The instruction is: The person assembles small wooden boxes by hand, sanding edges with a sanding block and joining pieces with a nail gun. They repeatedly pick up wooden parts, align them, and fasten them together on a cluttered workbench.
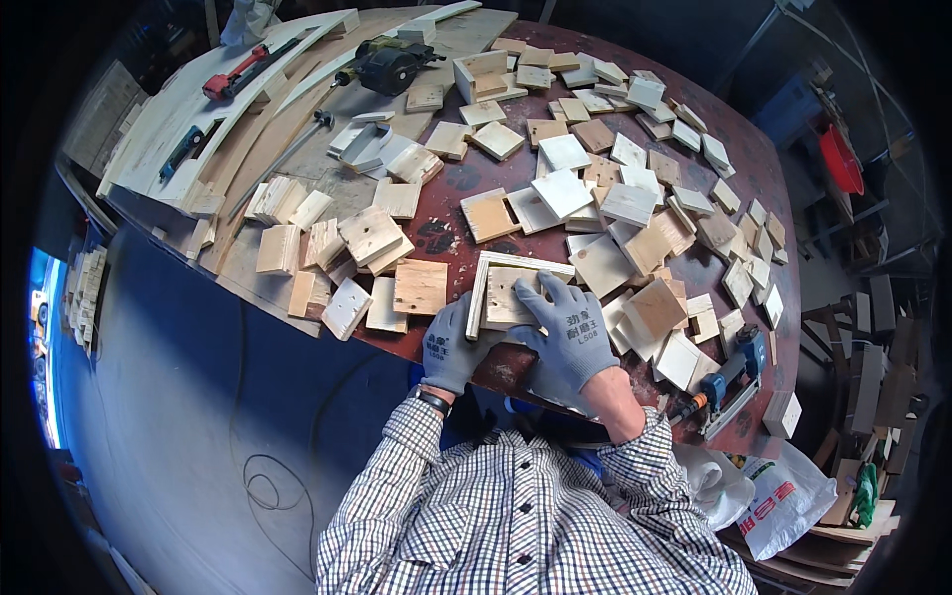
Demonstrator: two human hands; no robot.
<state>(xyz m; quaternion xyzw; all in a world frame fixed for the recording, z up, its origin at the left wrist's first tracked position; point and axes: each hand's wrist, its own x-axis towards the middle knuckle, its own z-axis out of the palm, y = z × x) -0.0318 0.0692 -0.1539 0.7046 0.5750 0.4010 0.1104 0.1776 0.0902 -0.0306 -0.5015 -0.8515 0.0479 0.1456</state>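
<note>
"Square wooden block [502, 299] near the close edge of the table [444, 210]: how far along is it?"

"Partway, I'd judge. Take the block as the middle of the dial: L-shaped edging [526, 262] runs along it at 9 and 12 o'clock. I see none at 3 or 6, though fingers cover some of that."

"Is the edging fixed on?"

"Cannot tell; no fastening shows clearly."

"And the hands?"

"Both gloved. The left hand [451, 342], at 8 o'clock, bends around the near-left end of the edging; its fingertips are partly hidden, so I can't say how firmly it grips. The right hand [570, 332], at 4 o'clock, lies over the block with fingers slightly spread and tips on its top."

"What remains?"

"Plenty, by the look of it. Loose wooden squares [627, 203] lie heaped from 1 to 3 o'clock, with more around 10. Far off at 12 stands a corner piece [481, 69] with upright sides."

"Any tool in use?"

"None in the hands. A blue nail gun [729, 375] rests unheld towards 4 o'clock."
</note>
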